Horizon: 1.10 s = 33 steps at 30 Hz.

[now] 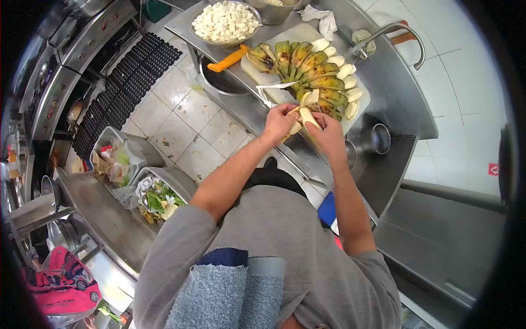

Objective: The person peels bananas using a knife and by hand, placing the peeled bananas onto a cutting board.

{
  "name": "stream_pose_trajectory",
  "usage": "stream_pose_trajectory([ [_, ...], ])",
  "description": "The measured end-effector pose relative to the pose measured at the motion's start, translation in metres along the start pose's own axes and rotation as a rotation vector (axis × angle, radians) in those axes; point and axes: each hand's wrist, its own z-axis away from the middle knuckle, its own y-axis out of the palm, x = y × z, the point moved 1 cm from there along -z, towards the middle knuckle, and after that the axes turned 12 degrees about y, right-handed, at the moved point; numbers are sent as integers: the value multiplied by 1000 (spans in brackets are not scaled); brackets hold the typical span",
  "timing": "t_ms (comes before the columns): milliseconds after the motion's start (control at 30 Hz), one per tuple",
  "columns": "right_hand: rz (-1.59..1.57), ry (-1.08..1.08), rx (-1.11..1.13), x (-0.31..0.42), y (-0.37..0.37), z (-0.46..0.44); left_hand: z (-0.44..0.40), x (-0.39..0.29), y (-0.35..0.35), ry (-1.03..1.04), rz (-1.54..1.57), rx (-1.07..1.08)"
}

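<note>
Bins point(149, 149): two, grey and plastic-lined, on the tiled floor point(205, 131), the nearer one filled with leafy greens and scraps
Bowl point(230, 43): metal, heaped with pale cut pieces point(224, 22), on the steel counter point(179, 26)
Orange handle point(229, 58): at the left edge of the white cutting board point(296, 34), the rest of its tool hard to make out
Left hand point(281, 122): fingers pinching the left side of a part-peeled banana point(308, 118)
Part-peeled banana: between both hands, over the counter's near edge, peel hanging loose
Banana bunch point(315, 74): fanned on the board, green-yellow with dark patches
Right hand point(327, 131): grasping the same banana from the right
Peeled bananas point(347, 71): pale, ranged along the bunch's outer edge
Faucet point(422, 49): curved metal, right of the board
</note>
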Motion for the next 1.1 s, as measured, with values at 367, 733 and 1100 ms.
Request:
stream_pose_trajectory([
  [367,-576,218,343,-9,-27,11,-3,-7,-7,32,-303,137],
  [733,-507,254,-33,-55,-177,-86,41,-50,19,384,-951,-20],
  [1100,105,116,-247,-33,-144,-135,59,-88,80,629,-1054,-55],
])
